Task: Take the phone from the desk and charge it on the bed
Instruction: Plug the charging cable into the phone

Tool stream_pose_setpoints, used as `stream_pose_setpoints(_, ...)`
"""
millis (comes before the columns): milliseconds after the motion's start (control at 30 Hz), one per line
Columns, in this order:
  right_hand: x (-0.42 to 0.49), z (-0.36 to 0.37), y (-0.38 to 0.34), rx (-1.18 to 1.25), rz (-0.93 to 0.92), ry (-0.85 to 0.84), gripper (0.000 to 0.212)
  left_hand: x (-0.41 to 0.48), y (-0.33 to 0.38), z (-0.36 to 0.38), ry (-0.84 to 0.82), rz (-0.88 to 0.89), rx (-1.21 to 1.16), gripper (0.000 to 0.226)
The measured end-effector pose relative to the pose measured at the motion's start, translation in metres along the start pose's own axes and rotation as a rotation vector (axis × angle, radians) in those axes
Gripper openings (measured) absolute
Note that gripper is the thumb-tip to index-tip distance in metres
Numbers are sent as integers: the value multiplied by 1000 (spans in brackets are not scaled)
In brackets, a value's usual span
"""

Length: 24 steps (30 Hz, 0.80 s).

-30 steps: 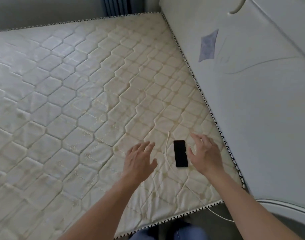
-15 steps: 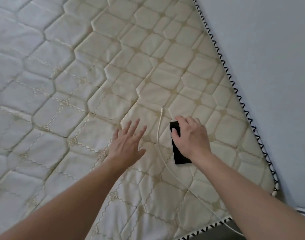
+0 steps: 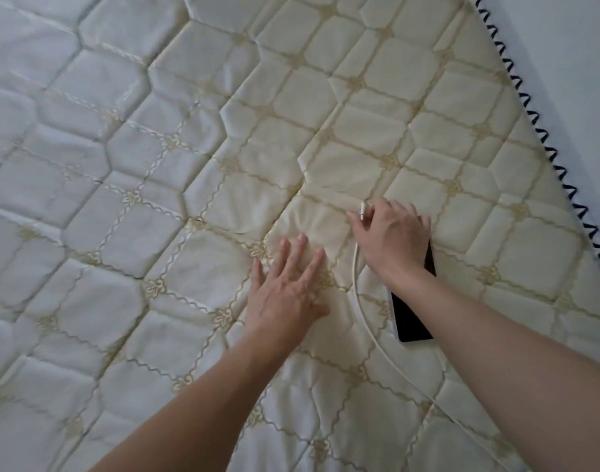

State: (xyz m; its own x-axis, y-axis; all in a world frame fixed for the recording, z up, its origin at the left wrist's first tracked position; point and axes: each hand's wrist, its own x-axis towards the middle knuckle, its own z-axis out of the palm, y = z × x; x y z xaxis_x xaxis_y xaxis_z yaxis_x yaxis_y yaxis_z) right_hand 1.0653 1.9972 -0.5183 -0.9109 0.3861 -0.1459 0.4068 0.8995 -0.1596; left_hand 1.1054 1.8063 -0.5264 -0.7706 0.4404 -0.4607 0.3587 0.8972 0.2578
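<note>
A black phone point(image 3: 411, 315) lies face up on the quilted cream mattress point(image 3: 155, 165), its far end hidden under my right wrist. A white charging cable point(image 3: 361, 301) runs from the near right edge up along the phone's left side. My right hand point(image 3: 394, 238) pinches the cable close to its white plug point(image 3: 362, 211), which pokes out above my fingers. The plug is apart from the phone. My left hand point(image 3: 286, 287) rests flat on the mattress left of the cable, fingers spread, holding nothing.
The mattress edge with black zigzag trim point(image 3: 544, 141) runs diagonally along the right. Beyond it is a pale grey-white padded bed frame point(image 3: 571, 46).
My right hand has left the phone's top and moved up-left to take hold of the cable near its plug. The camera has come closer. My left hand stays flat on the mattress.
</note>
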Motion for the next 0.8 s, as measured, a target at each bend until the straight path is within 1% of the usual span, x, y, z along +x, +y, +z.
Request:
stream_pose_setpoints(133, 0, 3, -5, 33, 1, 5, 33, -1, 0, -2, -11, -5, -8, 96)
stream_pose_setpoints(267, -9, -10, -3, 152, 34, 19, 25, -1, 1, -4, -23, -14, 5, 96)
stream_pose_setpoints(333, -20, -18, 5, 286, 70, 1, 20, -2, 3, -9, -35, -24, 7, 96)
stream_pose_setpoints(433, -42, -35, 27, 605, 208, -84, 15, -3, 8, -18, -49, -38, -3, 94)
stream_pose_setpoints(467, -50, -38, 34, 676, 244, -115, 15, -3, 9, -21, -49, -47, -9, 93)
stream_pose_setpoints(567, -78, -46, 66, 827, 339, -201, 24, -2, 22, -26, -10, -60, -7, 84)
stream_pose_setpoints(633, -94, -48, 81, 881, 372, -248, 26, 1, 33, -30, 43, -62, 11, 76)
stream_pose_setpoints(700, -112, -48, 100, 847, 375, -269, 27, 5, 57, -30, 75, 14, 46, 73)
stream_pose_setpoints(800, -136, -41, 125, 771, 408, -284, 31, 9, 97, -20, 53, 238, 97, 72)
